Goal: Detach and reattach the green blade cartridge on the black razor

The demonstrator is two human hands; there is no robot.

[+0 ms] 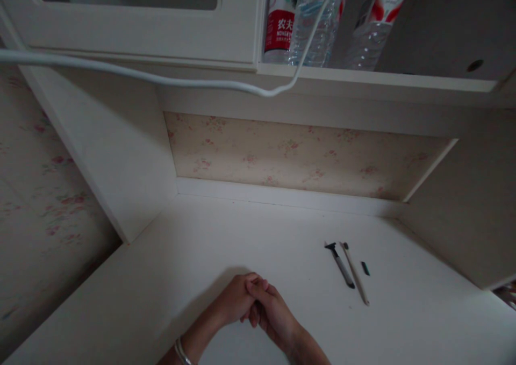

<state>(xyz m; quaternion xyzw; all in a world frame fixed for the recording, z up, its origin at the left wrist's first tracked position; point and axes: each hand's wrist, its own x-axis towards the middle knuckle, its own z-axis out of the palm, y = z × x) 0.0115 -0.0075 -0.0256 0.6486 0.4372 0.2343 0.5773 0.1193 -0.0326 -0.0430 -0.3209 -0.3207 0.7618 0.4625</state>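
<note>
My left hand (237, 299) and my right hand (277, 312) are clasped together over the white desktop, fingers wrapped round each other. No object shows in either of them. To their right on the desk lies a razor (342, 267) with a grey and black handle, its dark head toward the back. Beside it is a slim, pale toothbrush (356, 277) with a dark-bristled head, roughly parallel to the razor. A small dark piece (365, 268), perhaps a cap or cover, lies just right of the toothbrush; its kind is unclear.
The white desk (226, 230) runs back to a wallpapered wall (282, 150), between side panels. An overhead shelf (403, 81) holds clear plastic bottles (373, 37), one with a red label (279, 29). A white cable (193, 82) hangs across the view, above the hands.
</note>
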